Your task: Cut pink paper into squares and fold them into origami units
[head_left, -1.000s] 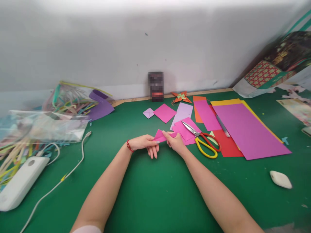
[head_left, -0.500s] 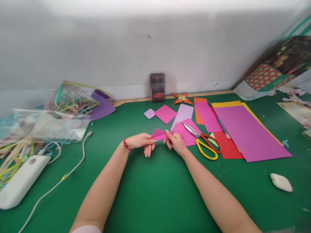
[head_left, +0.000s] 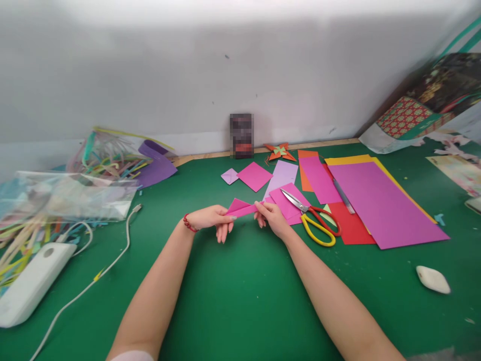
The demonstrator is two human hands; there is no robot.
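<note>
Between my two hands, above the green tabletop, is a folded piece of pink paper (head_left: pixel 241 207) with a pointed flap standing up on its left part. My left hand (head_left: pixel 213 220), a red bead bracelet at the wrist, pinches its left end. At the other end, my right hand (head_left: pixel 271 216) grips the paper between thumb and fingers. Just right of that hand lie scissors (head_left: pixel 312 213) with one red and one yellow handle, their blades resting on pink paper sheets (head_left: pixel 287 195). Beyond my hands are a pink square (head_left: pixel 254 176) and a small lilac folded paper (head_left: pixel 229 176).
Purple sheets (head_left: pixel 379 200), a red sheet (head_left: pixel 353 225) and a pen (head_left: pixel 343 196) lie to the right. An orange folded star (head_left: pixel 280 151) sits by the wall. Paper strips in a plastic bag (head_left: pixel 75 195), a white power bank (head_left: pixel 35 283) and its cable (head_left: pixel 108 265) occupy the left.
Both hands still hold the pink paper. My left hand has shifted slightly left, and more of the paper shows between the hands. The whole view has moved a little.
</note>
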